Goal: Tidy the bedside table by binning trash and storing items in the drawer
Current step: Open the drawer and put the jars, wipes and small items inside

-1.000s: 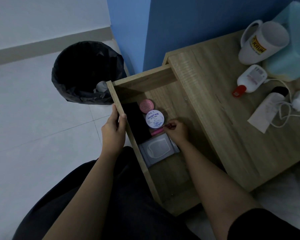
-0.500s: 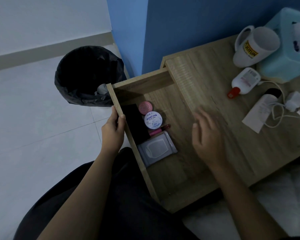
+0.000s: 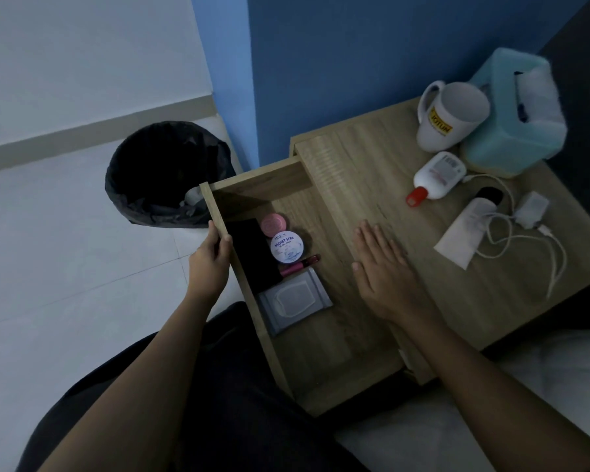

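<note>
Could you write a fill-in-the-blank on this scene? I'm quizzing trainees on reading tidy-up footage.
1. The left hand grips the front edge of the open ____.
2. The right hand lies flat and ____ on the table.
3. The cap on the white bottle is ____.
4. The mug stands against the ____ tissue box.

Missing words: drawer; empty; red; blue

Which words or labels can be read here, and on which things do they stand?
"JOTUN": on the mug, on a yellow label.
"MOIST HYA": on the round jar lid in the drawer; the smaller print above and below is unreadable.
White bottle: label too blurred to read.
Pink tin: no readable text.
</note>
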